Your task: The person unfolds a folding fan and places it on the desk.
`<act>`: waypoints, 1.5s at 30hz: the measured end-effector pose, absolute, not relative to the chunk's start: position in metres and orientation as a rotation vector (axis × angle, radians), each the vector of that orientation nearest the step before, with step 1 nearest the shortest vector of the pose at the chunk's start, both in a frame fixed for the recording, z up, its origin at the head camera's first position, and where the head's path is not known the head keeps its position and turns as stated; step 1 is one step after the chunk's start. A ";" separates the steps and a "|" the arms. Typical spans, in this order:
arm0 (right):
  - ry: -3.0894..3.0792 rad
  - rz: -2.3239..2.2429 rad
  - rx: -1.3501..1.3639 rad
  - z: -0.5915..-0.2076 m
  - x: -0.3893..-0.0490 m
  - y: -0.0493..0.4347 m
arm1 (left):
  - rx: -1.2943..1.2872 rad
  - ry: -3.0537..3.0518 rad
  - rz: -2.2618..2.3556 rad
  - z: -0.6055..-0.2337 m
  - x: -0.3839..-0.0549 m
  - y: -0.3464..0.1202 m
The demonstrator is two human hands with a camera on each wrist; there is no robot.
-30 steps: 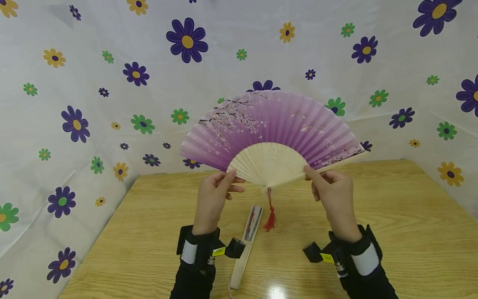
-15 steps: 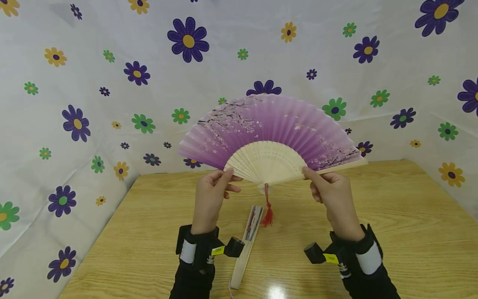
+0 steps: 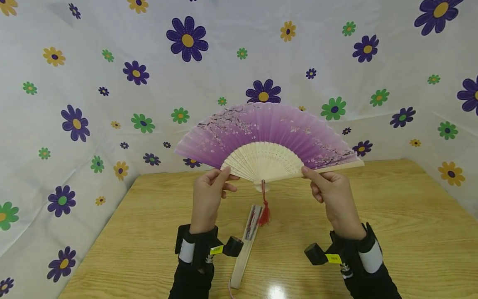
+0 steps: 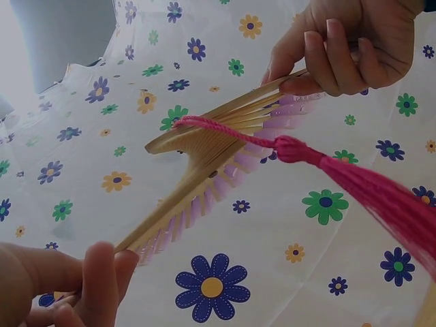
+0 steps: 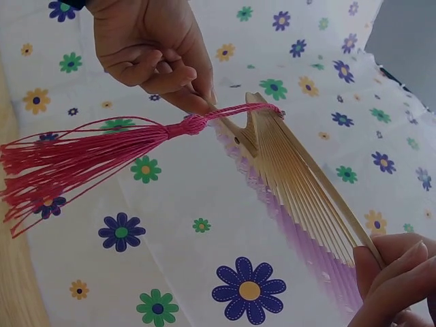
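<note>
A purple folding fan (image 3: 269,128) with printed blossom branches is spread wide above the table, its pale ribs (image 3: 267,160) fanned out from the pivot. My left hand (image 3: 209,195) pinches the left outer rib between thumb and fingers. The right outer rib is pinched by my right hand (image 3: 334,197). From the pivot hangs a red tassel (image 3: 264,214), which looks pink-red in the left wrist view, where the tassel (image 4: 354,180) crosses in front of the ribs. Seen edge-on in the right wrist view, the fan (image 5: 293,170) stretches between both hands.
On the wooden table (image 3: 142,249) lies a second, folded fan (image 3: 244,253) with a pale guard and a thin cord at its near end. A white cloth (image 3: 93,116) with printed flowers stands behind and at the sides.
The fan's top has tilted and come lower, and its pivot and tassel have shifted left. Both hands keep their pinch on the outer ribs, with the left hand slightly further left.
</note>
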State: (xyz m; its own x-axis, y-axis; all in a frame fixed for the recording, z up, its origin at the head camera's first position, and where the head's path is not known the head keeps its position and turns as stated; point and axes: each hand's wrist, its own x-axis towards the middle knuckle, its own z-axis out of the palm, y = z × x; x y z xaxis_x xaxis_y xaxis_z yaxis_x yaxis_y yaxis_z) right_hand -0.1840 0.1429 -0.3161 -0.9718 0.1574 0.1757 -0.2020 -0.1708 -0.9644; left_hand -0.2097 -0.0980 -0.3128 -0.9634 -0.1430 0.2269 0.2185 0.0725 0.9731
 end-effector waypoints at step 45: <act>-1.689 2.268 0.105 -0.313 -0.175 0.127 | 0.096 -1.619 -2.273 -0.318 -0.212 -0.089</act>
